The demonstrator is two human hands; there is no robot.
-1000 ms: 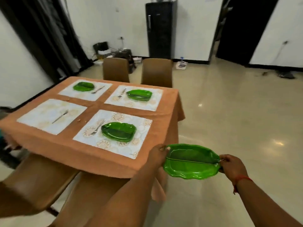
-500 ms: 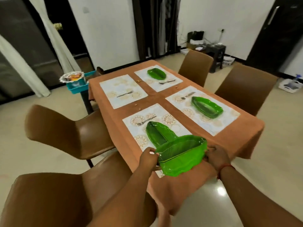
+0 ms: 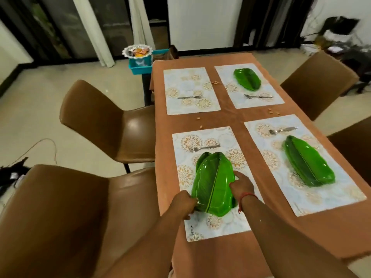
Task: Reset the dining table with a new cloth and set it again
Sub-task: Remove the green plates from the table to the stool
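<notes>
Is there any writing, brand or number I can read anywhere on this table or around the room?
"KUBER": small dark letters running along the near left corner of the nearest placemat, the one under the stacked green leaf plates.
The packets in the silver bowl past the far end of the table are too blurred to read.
Nothing else carries readable text.

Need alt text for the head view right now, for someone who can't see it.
Both hands, left hand and right hand, hold a green leaf-shaped plate over another on the nearest placemat. The orange tablecloth carries four placemats, each with a fork; the far-left placemat has no plate.
</notes>
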